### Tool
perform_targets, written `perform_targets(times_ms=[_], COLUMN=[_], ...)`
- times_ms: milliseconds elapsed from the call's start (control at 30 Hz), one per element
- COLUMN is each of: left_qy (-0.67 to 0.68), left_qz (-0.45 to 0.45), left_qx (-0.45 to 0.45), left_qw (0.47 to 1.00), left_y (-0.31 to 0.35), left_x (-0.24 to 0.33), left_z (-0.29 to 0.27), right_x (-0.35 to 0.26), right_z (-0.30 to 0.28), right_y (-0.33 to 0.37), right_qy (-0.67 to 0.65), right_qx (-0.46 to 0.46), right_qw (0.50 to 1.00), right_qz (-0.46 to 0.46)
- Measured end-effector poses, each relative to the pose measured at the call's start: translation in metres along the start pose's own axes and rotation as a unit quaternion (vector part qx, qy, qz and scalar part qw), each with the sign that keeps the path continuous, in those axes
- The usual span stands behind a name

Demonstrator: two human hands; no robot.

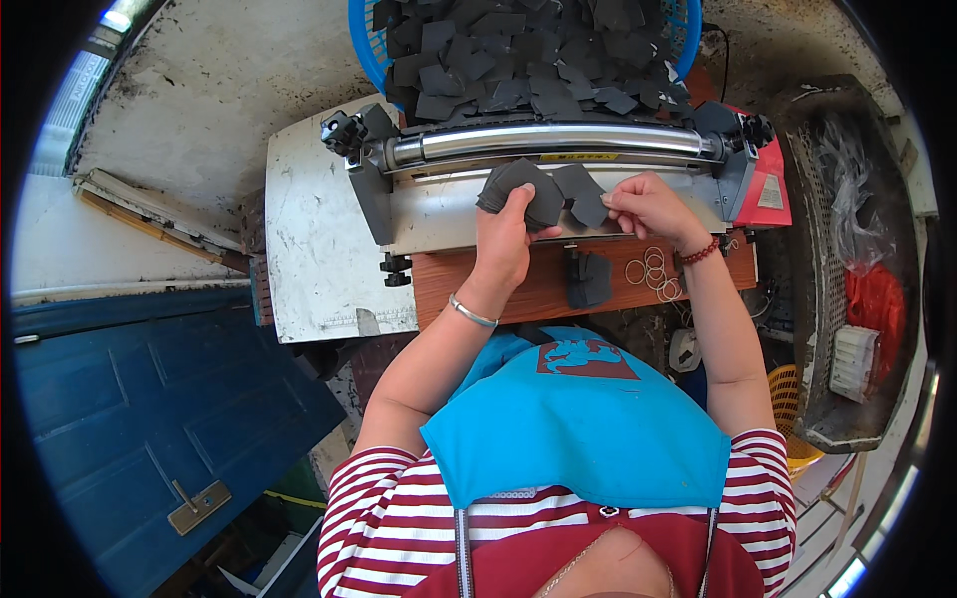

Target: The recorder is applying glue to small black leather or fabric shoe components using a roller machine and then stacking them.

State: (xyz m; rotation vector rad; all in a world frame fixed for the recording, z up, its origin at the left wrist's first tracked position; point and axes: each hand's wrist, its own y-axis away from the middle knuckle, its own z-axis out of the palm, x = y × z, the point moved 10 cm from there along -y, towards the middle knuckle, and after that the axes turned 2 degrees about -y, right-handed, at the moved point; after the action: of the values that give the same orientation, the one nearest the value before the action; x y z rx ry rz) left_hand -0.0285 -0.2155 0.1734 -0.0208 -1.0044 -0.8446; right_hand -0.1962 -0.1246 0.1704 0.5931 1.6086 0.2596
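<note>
My left hand is closed on a fanned stack of thin black pieces, thumb on top. To its right, my right hand pinches the edge of a single black piece, whose left side lies close to the stack. Both hands are over the metal plate of a machine with a shiny roller just beyond them. Below the hands, a small bundle of black pieces sits at the brown wooden board. Several pale rubber bands lie on that board near my right wrist.
Behind the roller stands a blue basket heaped with black pieces. Black knobs stick out at the roller's ends. A dark trough with plastic bags stands at right, a yellow basket beside it. At left is a blue door.
</note>
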Motion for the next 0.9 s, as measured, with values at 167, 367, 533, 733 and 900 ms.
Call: perform_targets(times_ms=[167, 367, 533, 733, 900], left_qy=[-0.032, -0.053, -0.006, -0.058, -0.005], left_qz=[-0.011, -0.012, -0.014, -0.013, -0.016], left_qx=[0.005, -0.01, -0.028, -0.017, -0.038], left_qw=[0.999, 0.998, 0.999, 0.998, 0.999], left_y=[0.001, -0.004, 0.0, 0.001, 0.003], left_x=[-0.007, -0.013, -0.005, -0.012, -0.004], left_z=[0.004, 0.012, 0.012, 0.013, 0.016], right_x=[0.016, -0.019, -0.014, -0.02, -0.021], right_z=[-0.025, 0.033, 0.02, 0.026, 0.028], right_y=[-0.01, -0.005, 0.003, -0.003, -0.002], right_qy=[0.048, 0.052, 0.022, 0.017, 0.019], right_qx=[0.082, 0.005, -0.018, -0.007, -0.011], right_qw=[0.994, 0.996, 0.998, 0.997, 0.995], right_qz=[0.052, -0.075, -0.052, -0.074, -0.096])
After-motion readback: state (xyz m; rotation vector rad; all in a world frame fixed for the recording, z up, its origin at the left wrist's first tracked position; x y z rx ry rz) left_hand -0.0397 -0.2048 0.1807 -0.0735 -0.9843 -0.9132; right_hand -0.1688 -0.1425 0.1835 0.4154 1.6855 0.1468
